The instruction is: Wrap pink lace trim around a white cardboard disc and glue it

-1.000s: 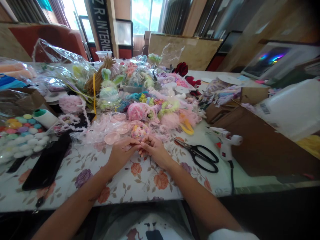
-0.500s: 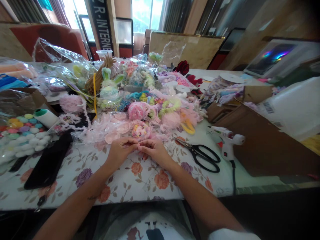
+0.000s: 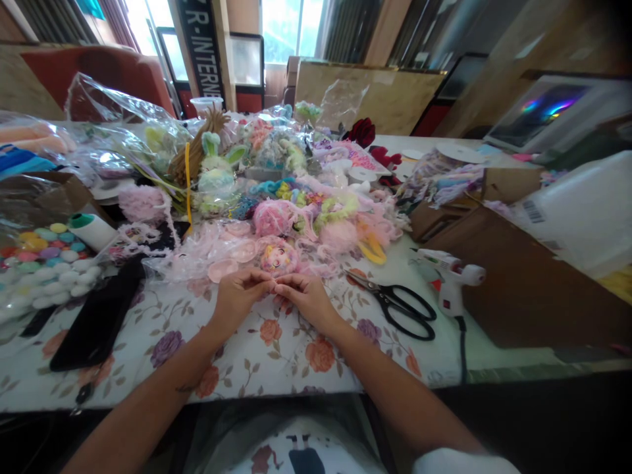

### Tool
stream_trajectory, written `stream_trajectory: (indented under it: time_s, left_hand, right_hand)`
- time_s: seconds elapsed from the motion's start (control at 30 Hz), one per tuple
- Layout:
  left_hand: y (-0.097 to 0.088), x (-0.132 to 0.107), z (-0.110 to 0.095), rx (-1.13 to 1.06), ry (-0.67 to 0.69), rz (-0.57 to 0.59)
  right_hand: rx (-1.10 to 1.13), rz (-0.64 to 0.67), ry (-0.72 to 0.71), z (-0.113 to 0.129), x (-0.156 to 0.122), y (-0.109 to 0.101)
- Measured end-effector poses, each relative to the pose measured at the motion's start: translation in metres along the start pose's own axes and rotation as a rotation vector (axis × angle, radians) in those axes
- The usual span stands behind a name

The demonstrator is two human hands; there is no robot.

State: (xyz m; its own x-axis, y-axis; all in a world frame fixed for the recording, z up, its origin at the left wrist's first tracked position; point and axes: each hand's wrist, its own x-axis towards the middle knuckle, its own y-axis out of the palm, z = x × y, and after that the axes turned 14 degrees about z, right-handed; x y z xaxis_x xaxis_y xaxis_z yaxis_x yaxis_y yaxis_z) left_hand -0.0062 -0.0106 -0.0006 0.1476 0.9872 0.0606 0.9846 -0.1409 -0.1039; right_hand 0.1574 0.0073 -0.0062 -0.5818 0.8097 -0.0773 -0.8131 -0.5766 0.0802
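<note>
My left hand [image 3: 241,294] and my right hand [image 3: 303,296] meet fingertip to fingertip above the flowered tablecloth [image 3: 232,368]. Both are closed in a pinch, and whatever lies between the fingers is too small to make out. Just beyond them sits a pink ball-shaped doll head [image 3: 278,257] with a printed face and yellow bits on top. Behind it is a ball of bright pink yarn [image 3: 273,218]. Pink discs in clear plastic [image 3: 223,270] lie near my left hand. To the right of my right hand rest black-handled scissors [image 3: 395,303], blades toward the pile.
A white hot glue gun [image 3: 450,280] stands right of the scissors, beside a brown cardboard box [image 3: 538,289]. On the left lie a black phone [image 3: 96,322], bagged pompoms [image 3: 54,270] and a thread spool [image 3: 91,230]. Yarn and craft pieces heap up across the back.
Almost nothing differs. Both hands stay pinched together in the same place, with only a slight shift of the fingers and of the whole view.
</note>
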Motion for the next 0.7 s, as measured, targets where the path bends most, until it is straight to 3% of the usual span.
stream_trajectory:
  time_s: [0.27,0.47,0.7]
  left_hand:
    - [-0.016,0.008,0.002,0.327,0.164,-0.149]
    - [-0.020,0.016,0.005,0.654,0.212,0.038]
    - [-0.017,0.019,0.013,0.711,0.186,0.130]
  right_hand:
    - [0.062,-0.061,0.035,0.000,0.000,-0.001]
    - [0.151,-0.103,0.108,-0.004,0.003,-0.004]
    - [0.231,-0.093,0.221,0.002,0.001,0.002]
